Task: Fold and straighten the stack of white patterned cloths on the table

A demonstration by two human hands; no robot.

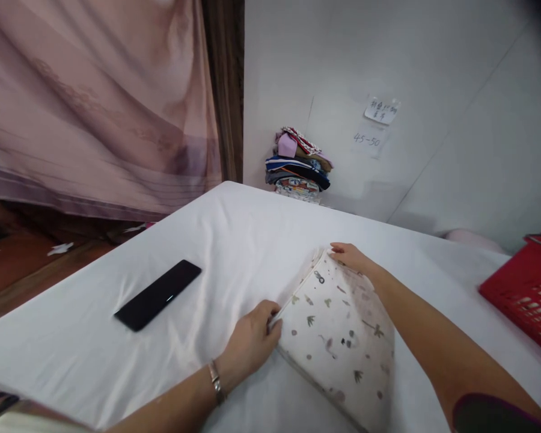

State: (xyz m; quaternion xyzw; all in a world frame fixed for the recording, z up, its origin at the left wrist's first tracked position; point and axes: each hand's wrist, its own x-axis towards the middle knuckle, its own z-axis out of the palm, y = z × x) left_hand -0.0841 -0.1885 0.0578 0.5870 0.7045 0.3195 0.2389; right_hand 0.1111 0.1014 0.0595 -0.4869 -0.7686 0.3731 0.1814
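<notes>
A folded white cloth with small printed figures [342, 337] lies on the white-covered table [234, 240] in front of me. My left hand [252, 343] pinches the cloth's near left corner, fingers closed on its edge; a bracelet sits on that wrist. My right hand [351, 257] rests on the cloth's far corner with fingers bent down onto the fabric, and my right forearm lies across the cloth.
A black phone [157, 294] lies flat on the table to the left. A stack of folded clothes [300, 165] stands at the far edge against the wall. A red plastic basket [529, 291] sits at the right. A pink curtain [94, 102] hangs at the left.
</notes>
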